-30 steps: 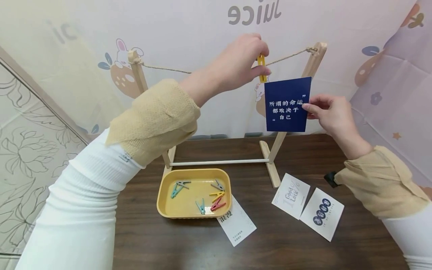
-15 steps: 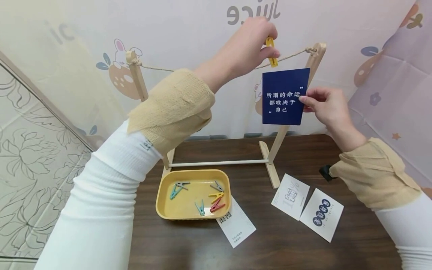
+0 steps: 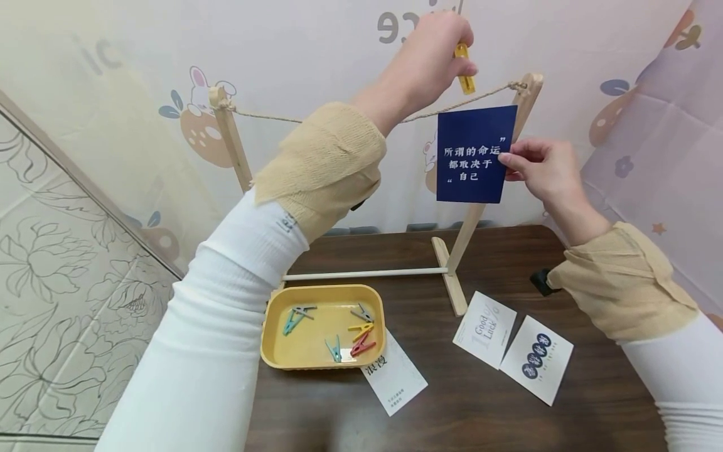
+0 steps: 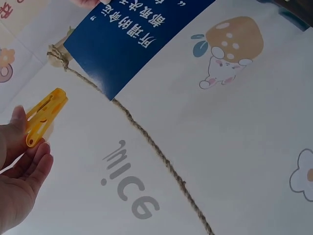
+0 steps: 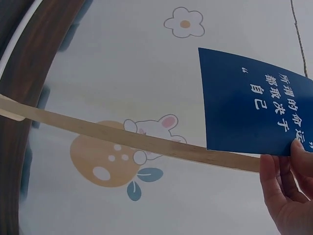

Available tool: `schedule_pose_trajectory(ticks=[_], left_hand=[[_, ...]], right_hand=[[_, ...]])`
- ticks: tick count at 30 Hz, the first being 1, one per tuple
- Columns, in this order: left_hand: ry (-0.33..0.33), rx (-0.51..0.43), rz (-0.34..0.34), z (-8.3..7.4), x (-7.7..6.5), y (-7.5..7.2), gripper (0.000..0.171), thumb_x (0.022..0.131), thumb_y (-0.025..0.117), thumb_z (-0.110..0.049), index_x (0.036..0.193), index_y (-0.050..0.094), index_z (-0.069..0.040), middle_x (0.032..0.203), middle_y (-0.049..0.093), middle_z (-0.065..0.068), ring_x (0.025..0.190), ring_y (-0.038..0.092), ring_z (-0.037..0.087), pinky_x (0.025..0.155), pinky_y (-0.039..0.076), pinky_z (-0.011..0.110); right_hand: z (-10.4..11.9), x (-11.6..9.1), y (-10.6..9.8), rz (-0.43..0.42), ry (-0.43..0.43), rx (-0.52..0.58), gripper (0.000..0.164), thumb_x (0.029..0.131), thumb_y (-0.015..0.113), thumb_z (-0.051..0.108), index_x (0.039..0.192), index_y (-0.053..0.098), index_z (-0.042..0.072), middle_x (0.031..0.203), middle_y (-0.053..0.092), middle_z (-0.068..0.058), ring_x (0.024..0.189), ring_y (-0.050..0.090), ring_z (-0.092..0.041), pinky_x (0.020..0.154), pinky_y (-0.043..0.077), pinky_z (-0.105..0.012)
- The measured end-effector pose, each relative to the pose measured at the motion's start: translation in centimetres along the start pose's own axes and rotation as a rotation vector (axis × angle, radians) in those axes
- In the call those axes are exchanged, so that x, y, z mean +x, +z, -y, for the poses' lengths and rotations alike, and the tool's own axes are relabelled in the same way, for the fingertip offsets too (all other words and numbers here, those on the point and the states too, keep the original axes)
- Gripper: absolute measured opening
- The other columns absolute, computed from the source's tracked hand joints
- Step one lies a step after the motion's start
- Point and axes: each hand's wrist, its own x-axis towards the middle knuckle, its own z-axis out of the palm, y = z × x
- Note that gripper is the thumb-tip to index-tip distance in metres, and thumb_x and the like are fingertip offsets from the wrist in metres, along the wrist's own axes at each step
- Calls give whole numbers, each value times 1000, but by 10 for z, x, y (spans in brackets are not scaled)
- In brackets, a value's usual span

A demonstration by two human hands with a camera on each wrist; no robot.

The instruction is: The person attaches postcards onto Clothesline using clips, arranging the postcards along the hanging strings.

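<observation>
My left hand (image 3: 432, 56) pinches a yellow clothespin (image 3: 465, 69) between thumb and fingers, above the twine line (image 3: 423, 115). In the left wrist view the clothespin (image 4: 46, 117) stands apart from the twine (image 4: 146, 137). A dark blue card (image 3: 474, 188) with white characters is pinched at its right edge by my right hand (image 3: 545, 166). The card's top edge overlaps the twine near the right post (image 3: 522, 107) of the wooden stand. In the right wrist view, thumb and fingers (image 5: 273, 183) grip the edge of the blue card (image 5: 234, 117).
A yellow tray (image 3: 288, 361) holding several small clothespins stands on the dark wooden table (image 3: 480, 402). One white card (image 3: 398, 383) lies partly under it. Two more, a Good Luck card (image 3: 484, 329) and a card with dark circles (image 3: 538, 359), lie at right. Printed curtain (image 3: 339, 50) hangs behind.
My left hand has moved up and right with the clothespin, now above the twine. My right hand has raised the blue card so its top reaches the twine.
</observation>
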Motion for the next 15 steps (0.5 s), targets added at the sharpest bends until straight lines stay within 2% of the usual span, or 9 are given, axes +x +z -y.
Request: schedule_pose_trajectory(ticks=[3,9,15], left_hand=[[-21,-23,-11,2,8,4,35,86,55,-23,117,53,-6,118,49,0,102,41,5,84,30,9],[-45,-89,-45,3,16,13,33,86,55,-21,115,55,-7,117,51,0,105,43,4,84,32,9],[-78,-160,-81,2,23,17,30,86,55,-19,113,58,-6,116,54,0,105,47,5,82,34,9]], right_hand=[[1,1,0,-4,12,25,2,81,62,10,79,62,11,64,59,15,53,59,-1,53,47,-12],[2,3,-1,-10,33,26,1,81,62,10,81,62,10,64,59,14,53,59,-1,53,47,-13],[3,5,-4,-11,24,54,10,80,62,8,73,61,15,62,59,13,52,58,-2,51,48,-13]])
